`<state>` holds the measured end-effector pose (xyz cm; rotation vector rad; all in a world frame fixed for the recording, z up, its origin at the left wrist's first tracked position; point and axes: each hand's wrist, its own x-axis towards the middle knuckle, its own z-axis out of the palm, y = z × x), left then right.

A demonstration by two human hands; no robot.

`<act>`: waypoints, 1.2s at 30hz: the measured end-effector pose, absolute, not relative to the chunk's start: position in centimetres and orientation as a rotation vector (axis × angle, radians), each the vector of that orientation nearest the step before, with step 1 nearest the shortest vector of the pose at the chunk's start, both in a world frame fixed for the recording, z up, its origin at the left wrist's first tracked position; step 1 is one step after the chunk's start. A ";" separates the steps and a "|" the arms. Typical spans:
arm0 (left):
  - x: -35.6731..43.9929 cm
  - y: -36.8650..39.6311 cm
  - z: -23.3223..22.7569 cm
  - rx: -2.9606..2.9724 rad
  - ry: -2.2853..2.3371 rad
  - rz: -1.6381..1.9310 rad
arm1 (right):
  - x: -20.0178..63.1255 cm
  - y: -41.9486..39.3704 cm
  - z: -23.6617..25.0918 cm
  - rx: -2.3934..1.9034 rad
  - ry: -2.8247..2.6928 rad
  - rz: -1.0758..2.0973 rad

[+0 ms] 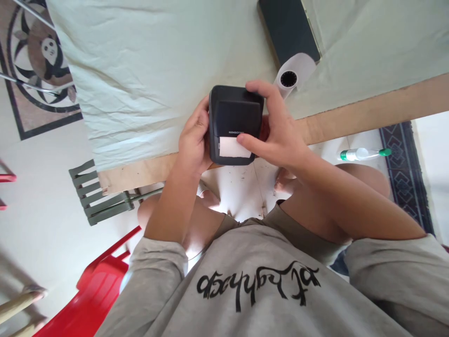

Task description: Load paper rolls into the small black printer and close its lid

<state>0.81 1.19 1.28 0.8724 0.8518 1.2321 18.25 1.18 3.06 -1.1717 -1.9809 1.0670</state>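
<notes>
Black printer in a two-handed hold

From where I stand, the printer is up in front of the seated person, over the near edge of the cloth-covered counter; whether its underside touches anything, I can't tell. The left hand is curled against its left side, partly closed, with the fingertips lost behind the case. The right hand takes the other side in a wider grip: a finger hooks over the far right corner, and the thumb lies on the white paper at the near end, just by the printed lettering. The remaining right fingers are mostly hidden beside the case.

I'd judge it fairly light, small enough for one palm, with a stiff, hard shell that won't give under a squeeze. The smooth sides could be a little slippery, though the rounded edges ought to sit kindly in the fingers. The safest hold is probably by the two long sides, well clear of the paper, which looks thin and likely to crease or tear under a dragging thumb.

Farther in on the counter lies a dark phone, with a loose roll of white paper by its near end, just beyond the right hand.
</notes>
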 end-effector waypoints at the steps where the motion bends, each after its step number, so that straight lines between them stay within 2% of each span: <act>1: 0.8 1.2 1.3 0.864 0.851 1.224 | 18.3 1.3 3.1 -1.141 -2.003 1.005; 5: 0.8 1.3 1.7 0.795 0.833 1.210 | 18.6 1.9 3.9 -1.053 -2.123 0.865; 9: 1.0 1.1 2.0 0.731 0.808 1.219 | 19.0 2.1 5.8 -1.148 -2.200 0.723; 13: 0.9 0.9 1.9 0.833 0.821 1.199 | 19.0 2.0 7.2 -1.305 -1.994 0.398; 16: 0.9 0.8 1.9 0.882 0.851 1.177 | 18.6 2.1 7.7 -1.384 -1.879 0.275; 20: 1.1 0.8 2.2 0.886 0.866 1.193 | 17.7 2.5 8.1 -1.472 -2.246 0.217; 28: 1.2 0.8 2.3 0.901 0.922 1.164 | 17.0 2.5 8.2 -1.530 -2.627 0.164; 36: 1.2 0.5 2.0 0.923 0.894 1.213 | 17.7 2.8 8.8 -1.497 -2.461 0.561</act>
